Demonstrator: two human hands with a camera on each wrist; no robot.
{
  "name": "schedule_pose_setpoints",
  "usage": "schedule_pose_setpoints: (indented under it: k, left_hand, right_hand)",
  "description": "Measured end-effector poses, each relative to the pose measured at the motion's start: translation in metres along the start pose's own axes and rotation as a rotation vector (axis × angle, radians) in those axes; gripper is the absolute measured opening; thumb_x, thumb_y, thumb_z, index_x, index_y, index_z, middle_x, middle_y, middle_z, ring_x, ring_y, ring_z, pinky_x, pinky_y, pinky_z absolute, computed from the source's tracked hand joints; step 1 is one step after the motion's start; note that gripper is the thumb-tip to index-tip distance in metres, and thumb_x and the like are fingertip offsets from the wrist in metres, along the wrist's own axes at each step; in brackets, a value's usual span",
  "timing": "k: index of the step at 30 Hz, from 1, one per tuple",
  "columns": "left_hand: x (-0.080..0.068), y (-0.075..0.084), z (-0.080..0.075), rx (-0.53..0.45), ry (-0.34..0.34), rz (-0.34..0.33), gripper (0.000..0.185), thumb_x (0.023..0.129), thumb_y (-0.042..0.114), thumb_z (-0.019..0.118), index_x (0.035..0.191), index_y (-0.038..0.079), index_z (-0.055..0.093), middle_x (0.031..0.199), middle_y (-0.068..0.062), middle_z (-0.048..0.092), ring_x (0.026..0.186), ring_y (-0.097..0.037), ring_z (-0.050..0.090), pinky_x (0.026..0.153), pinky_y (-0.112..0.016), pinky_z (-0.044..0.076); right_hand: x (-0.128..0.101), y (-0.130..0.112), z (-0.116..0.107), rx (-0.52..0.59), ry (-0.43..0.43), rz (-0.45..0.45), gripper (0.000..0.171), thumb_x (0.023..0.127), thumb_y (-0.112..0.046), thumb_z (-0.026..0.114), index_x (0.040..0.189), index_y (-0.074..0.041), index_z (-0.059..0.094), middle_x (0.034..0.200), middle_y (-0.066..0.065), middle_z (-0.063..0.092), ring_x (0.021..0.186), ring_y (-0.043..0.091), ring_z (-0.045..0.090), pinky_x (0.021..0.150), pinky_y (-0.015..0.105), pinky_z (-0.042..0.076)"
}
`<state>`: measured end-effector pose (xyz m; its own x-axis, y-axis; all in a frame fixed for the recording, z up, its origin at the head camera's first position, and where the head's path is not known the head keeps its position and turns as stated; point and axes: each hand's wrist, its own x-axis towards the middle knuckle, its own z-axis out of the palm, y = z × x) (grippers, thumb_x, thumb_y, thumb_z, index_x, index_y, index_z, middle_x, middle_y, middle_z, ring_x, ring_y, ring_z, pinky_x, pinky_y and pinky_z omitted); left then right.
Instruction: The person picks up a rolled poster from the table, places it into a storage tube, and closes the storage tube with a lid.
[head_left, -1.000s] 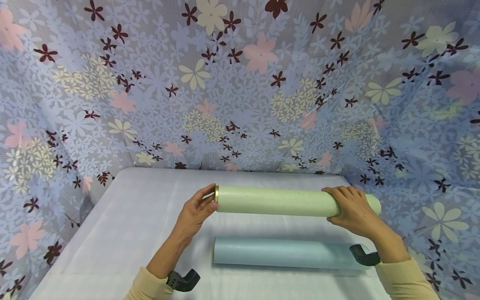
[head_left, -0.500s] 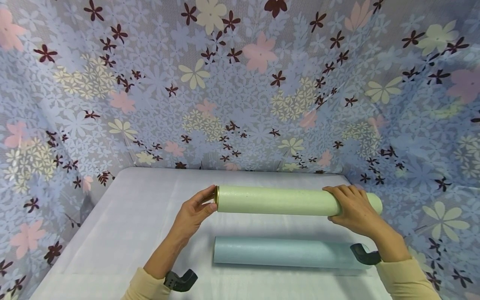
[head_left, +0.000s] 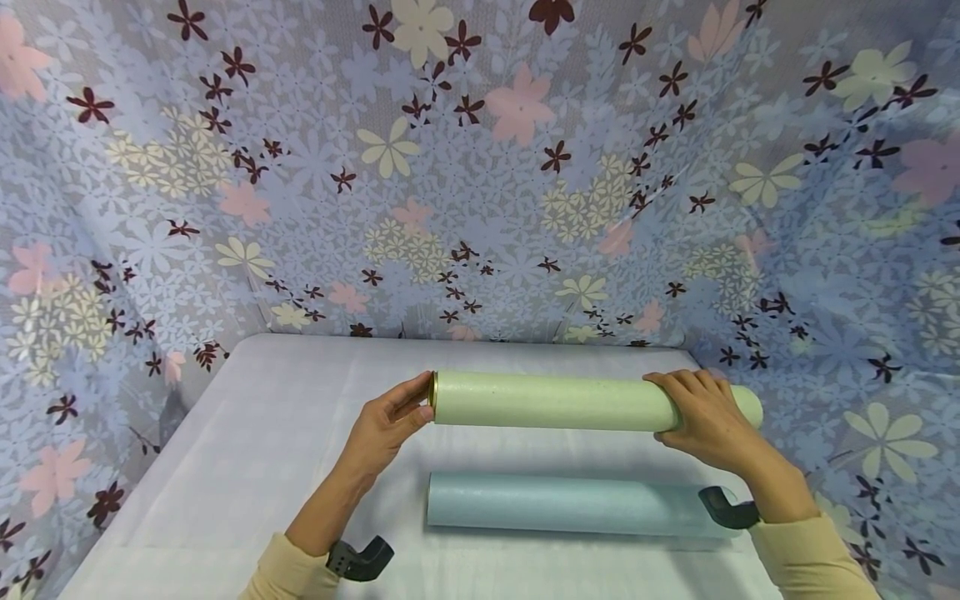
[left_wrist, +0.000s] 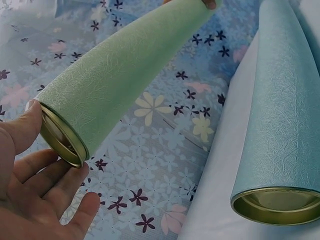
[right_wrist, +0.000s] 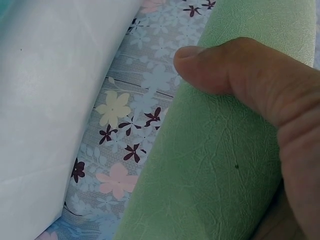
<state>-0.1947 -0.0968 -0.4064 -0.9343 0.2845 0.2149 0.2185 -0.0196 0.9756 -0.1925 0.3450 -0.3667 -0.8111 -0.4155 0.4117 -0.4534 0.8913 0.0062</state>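
A long pale green tube [head_left: 555, 402] with a textured surface is held level above the table by both hands. My left hand [head_left: 386, 429] pinches its gold-rimmed end, the thumb [left_wrist: 27, 125] on one side of the rim and fingertips on the other. Inside that rim [left_wrist: 65, 137] a recessed metal end shows. My right hand [head_left: 705, 417] grips the tube near its other end, with the thumb [right_wrist: 215, 67] lying across the green surface. Nearer to me a matching light blue tube [head_left: 562, 504] lies on the table, parallel to the green one.
The table [head_left: 262, 450] has a white cover. Floral fabric [head_left: 480, 208] hangs behind it and at both sides. Each wrist wears a black camera mount; the right mount [head_left: 727, 508] overlaps the blue tube's end in the head view.
The left wrist has shifted slightly left, and that hand has turned a little at the gold rim. The green tube and right hand stay nearly still; the blue tube has not moved.
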Motion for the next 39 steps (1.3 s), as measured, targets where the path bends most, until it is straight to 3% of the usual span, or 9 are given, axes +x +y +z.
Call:
schedule_pose_setpoints:
  k: [21,39]
  left_hand:
    - [0.0030,-0.0007,0.0032,-0.019,-0.004,-0.006,0.056,0.091,0.025,0.061,0.142,0.014,0.041,0.148,-0.005,0.041,0.135,-0.022,0.042,0.098,-0.022,0.046]
    - [0.0020,-0.0074,-0.0042,0.163,-0.048,-0.018,0.057,0.092,0.032,0.059,0.142,0.014,0.040,0.144,-0.010,0.046,0.134,-0.027,0.044,0.100,-0.035,0.047]
  right_hand:
    - [0.0021,-0.0008,0.0007,-0.020,-0.012,-0.013,0.079,0.059,-0.021,0.087,0.129,-0.015,0.050,0.113,0.014,0.058,0.106,0.039,0.048,0.085,0.056,0.031]
    - [0.0047,-0.0046,0.0021,-0.067,-0.032,-0.019,0.080,0.057,-0.024,0.089,0.127,-0.016,0.052,0.113,0.014,0.061,0.106,0.039,0.049,0.083,0.056,0.034]
